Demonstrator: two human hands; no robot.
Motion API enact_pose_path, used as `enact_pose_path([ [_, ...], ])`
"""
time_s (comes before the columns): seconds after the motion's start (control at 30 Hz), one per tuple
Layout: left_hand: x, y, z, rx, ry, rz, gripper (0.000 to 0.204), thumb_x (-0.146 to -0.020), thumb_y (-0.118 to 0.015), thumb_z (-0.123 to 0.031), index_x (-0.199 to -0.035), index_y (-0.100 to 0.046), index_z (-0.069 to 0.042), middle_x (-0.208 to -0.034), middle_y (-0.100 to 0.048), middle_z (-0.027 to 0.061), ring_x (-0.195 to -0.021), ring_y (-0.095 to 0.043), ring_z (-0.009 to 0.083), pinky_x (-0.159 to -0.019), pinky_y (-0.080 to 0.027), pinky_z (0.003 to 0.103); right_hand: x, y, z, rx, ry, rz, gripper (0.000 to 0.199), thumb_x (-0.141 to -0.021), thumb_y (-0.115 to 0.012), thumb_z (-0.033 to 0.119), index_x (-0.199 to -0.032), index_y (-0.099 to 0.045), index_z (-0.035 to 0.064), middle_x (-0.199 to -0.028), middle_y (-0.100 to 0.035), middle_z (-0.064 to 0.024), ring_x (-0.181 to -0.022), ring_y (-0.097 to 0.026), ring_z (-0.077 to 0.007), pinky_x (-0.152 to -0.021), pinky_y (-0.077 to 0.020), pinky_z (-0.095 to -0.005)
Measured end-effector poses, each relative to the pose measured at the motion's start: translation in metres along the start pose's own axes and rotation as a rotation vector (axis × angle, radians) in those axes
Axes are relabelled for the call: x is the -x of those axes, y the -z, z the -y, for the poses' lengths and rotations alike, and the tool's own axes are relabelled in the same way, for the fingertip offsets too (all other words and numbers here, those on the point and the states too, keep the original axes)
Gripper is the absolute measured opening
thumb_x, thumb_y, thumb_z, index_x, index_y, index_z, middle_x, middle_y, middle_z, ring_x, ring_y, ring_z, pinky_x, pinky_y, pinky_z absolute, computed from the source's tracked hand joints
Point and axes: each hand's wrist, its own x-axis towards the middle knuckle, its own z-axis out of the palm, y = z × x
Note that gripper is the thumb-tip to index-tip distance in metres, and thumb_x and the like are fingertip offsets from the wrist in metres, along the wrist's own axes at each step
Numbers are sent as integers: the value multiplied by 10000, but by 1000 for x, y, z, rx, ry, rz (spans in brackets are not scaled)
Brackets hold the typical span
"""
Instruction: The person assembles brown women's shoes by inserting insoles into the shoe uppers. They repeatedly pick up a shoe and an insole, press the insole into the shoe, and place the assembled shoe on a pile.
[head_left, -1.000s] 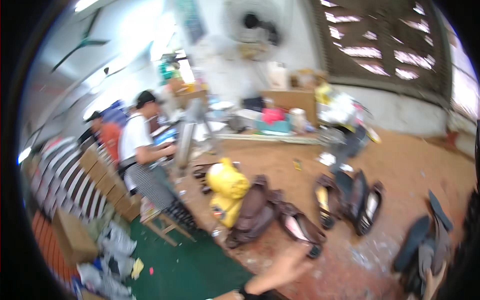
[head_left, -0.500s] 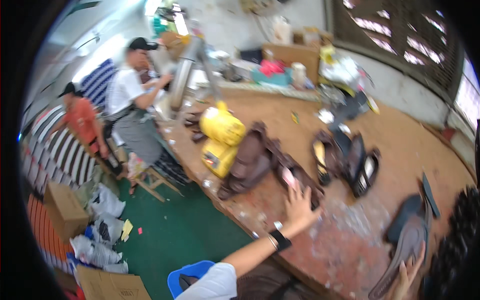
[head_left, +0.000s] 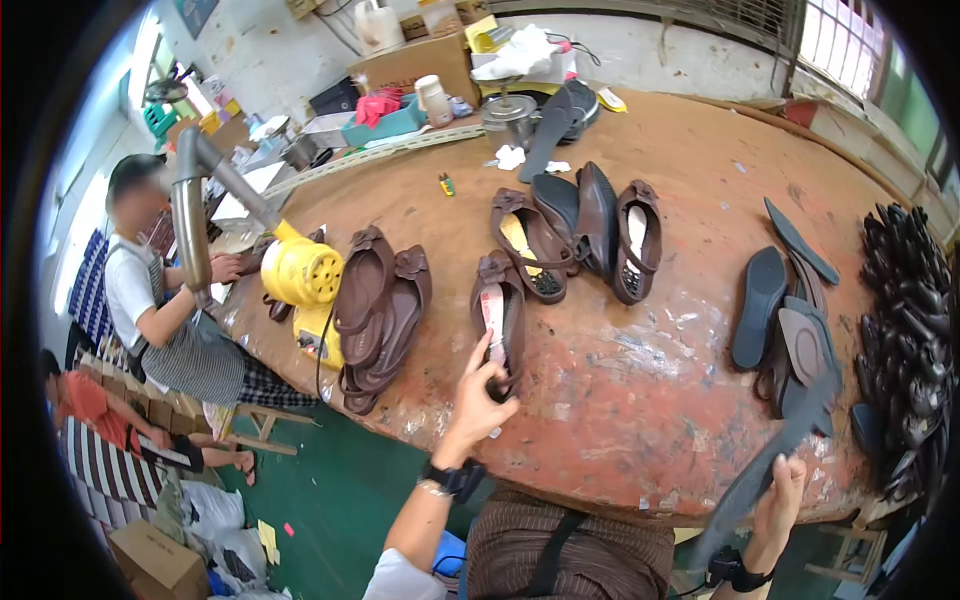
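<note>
My left hand (head_left: 478, 400) pinches the heel end of a brown flat shoe (head_left: 484, 284) that lies on the table, toe pointing away. Inside that shoe shows a white and pink strip. Closed around a dark grey shoe sole (head_left: 742, 488), my right hand (head_left: 780, 497) holds it tilted at the near table edge; the sole is smeared by motion. Just beyond it lies a loose pile of soles, with a black sole (head_left: 759, 308) and a grey-brown insole (head_left: 800, 342) on view. More brown shoes with flower trims (head_left: 638, 240) stand to the right of the held shoe.
A stack of brown shoes (head_left: 382, 320) sits left, beside a yellow machine (head_left: 303, 272) with a metal pipe (head_left: 190, 210). Black shoes or soles (head_left: 905, 350) are heaped at the right edge. Jars and boxes line the back. A co-worker (head_left: 140, 260) works at the far left.
The view has swung right. My right hand has raised a dark sole off the pile and toward me. My left hand stays at the same shoe, now at its heel.
</note>
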Motion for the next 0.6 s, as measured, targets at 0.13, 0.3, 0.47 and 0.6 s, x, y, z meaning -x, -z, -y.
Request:
enact_pose_path([
  [0.13, 39, 50, -4, -244, -207, 149, 314, -620, -761, -49, -829, -527, -40, -1604, -286, 241, -1268, -557, 375, -883, -497, 364, 1, -50, 14, 76, -292, 15, 442, -941, -593, 193, -1314, -539, -38, -1091, -670, -180, -935, -679, -216, -842, -562, -321],
  [0.3, 59, -2, -15, -630, 28, -187, 771, -697, -828, -66, -1360, -438, -21, -1494, -404, 254, -1283, -526, 359, -1063, -430, 416, -5, -98, 9, -175, -289, 203, 458, -985, -546, 234, -1362, -470, -13, -1276, -597, -231, -915, -674, -226, -844, -584, -357],
  [0.47, 65, 7, -23, 48, 117, -242, 730, -708, -757, 39, -1372, -456, -12, -1272, -581, 184, -1181, -597, 255, -1014, -474, 378, -1, -104, 18, -42, -96, 288, 633, -1057, -396, 482, -1425, -429, -31, -1255, -612, -198, -842, -644, -164, -671, -541, -268],
  [0.6, 88, 28, -46, 9, -2, 94, 864, -627, -797, -23, -1411, -433, 4, -1296, -599, 206, -1218, -588, 340, -1046, -461, 433, 3, -87, 32, 506, 10, 447, 673, -1024, -428, 500, -1417, -478, -44, -1254, -625, -146, -940, -589, -208, -837, -462, -328],
])
